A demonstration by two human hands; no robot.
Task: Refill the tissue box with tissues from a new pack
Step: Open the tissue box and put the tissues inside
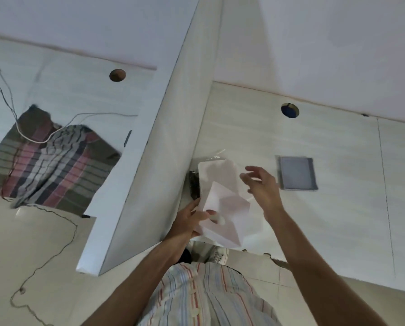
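My left hand (192,220) grips the near end of a white stack of tissues (222,203) that is partly wrapped in clear plastic, holding it above the white desk (338,208). A folded tissue sheet (227,203) lies loose on top of the stack. To the right of the stack my right hand (262,184) hovers with fingers spread, holding nothing. A dark object (194,184) lies on the desk just left of the stack, mostly hidden. No tissue box can be made out for certain.
A grey-framed square item (296,173) lies on the desk right of my hand. A white partition panel (154,161) stands left of the stack. Beyond it are a checked cloth (51,165), cables (44,231) and a round cable hole (117,75). Another hole (290,110) is further back.
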